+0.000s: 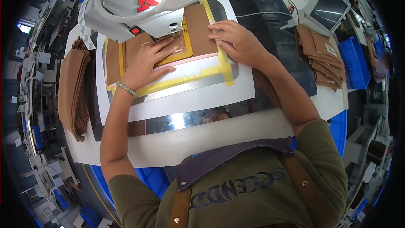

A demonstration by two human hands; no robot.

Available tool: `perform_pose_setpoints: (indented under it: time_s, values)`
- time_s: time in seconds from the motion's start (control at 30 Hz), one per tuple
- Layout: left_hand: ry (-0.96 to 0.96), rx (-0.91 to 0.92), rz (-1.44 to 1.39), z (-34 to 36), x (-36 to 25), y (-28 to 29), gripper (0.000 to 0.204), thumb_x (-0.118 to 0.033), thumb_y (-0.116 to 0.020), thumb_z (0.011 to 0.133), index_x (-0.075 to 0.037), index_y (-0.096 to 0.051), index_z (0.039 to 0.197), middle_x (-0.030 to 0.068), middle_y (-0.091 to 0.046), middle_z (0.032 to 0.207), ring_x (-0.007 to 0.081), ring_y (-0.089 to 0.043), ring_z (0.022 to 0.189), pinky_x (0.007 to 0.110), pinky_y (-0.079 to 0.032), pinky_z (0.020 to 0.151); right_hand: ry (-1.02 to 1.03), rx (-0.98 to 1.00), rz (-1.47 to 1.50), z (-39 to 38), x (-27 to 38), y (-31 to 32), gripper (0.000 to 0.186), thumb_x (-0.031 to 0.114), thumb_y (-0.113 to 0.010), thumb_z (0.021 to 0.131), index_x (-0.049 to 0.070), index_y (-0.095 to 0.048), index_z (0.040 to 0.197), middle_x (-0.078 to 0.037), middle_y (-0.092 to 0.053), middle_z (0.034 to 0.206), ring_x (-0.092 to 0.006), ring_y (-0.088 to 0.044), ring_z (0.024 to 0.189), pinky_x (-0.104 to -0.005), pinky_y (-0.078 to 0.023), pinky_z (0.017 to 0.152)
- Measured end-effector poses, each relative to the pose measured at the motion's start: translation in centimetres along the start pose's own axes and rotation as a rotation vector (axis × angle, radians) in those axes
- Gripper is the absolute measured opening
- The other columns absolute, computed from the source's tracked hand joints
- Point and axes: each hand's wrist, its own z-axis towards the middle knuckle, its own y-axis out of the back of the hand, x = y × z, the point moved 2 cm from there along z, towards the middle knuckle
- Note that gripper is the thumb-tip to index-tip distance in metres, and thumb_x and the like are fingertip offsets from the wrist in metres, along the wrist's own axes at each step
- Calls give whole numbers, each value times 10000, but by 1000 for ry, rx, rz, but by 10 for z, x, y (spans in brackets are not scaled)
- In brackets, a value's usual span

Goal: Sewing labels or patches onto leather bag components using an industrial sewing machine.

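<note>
Under the grey sewing machine head (122,4), a brown fabric panel (196,31) lies in a flat template with a yellow frame (187,50), yellow tape (228,74) and a white sheet (240,88) beneath. My left hand (147,61) rests on the template just below the needle area, fingers spread, some fingertips partly hidden near the presser foot. My right hand (238,44) lies on the taped right edge of the template, fingers slightly bent and apart, holding nothing that I can see.
Stacks of brown pieces (72,93) (320,59) flank the work area on the table (190,152). A screen (327,6) stands at the back right, beside a blue bin (352,63). Other workstations line both sides, with a blurred person (382,59) at far right.
</note>
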Motion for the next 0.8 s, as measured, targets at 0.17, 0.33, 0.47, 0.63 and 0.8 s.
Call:
perform_pose_setpoints:
  time_s: [0.17,0.33,0.47,0.63,0.8]
  values:
    - [49,11,40,10,12,-1,615,-421,-808,924,-146,-690,1461,154,-587,1567,393,-509,1422,491,-381,1224,-32,48,56,-2,-4,-4,265,69,-636,994,15,-770,1216,-140,-671,1434,-321,-572,1384,-433,-460,1162]
    - [59,-33,-30,19,22,-4,587,-444,-800,935,-146,-717,1434,190,-633,1476,402,-541,1361,485,-402,1204,-28,27,15,-3,-8,-8,251,97,-653,997,10,-774,1200,-154,-690,1399,-325,-587,1355,-433,-478,1147]
    - [109,-111,-84,19,25,-9,521,-379,-786,956,-115,-733,1402,207,-648,1427,419,-556,1337,483,-420,1185,11,-14,3,-3,-8,-9,240,126,-658,1003,17,-786,1174,-162,-708,1365,-326,-600,1327,-430,-482,1146]
    - [327,-177,-136,-12,48,0,420,-260,-680,1043,20,-705,1355,238,-622,1446,389,-566,1346,464,-441,1158,-24,17,18,-3,-4,-8,235,109,-660,1005,24,-787,1183,-149,-704,1380,-318,-586,1358,-432,-473,1159]
    - [445,-304,47,-79,97,29,430,-195,-601,1083,21,-623,1455,204,-574,1549,373,-516,1442,446,-402,1209,-53,96,62,-4,6,-10,251,92,-660,1005,31,-774,1220,-131,-689,1410,-316,-567,1391,-439,-458,1177]
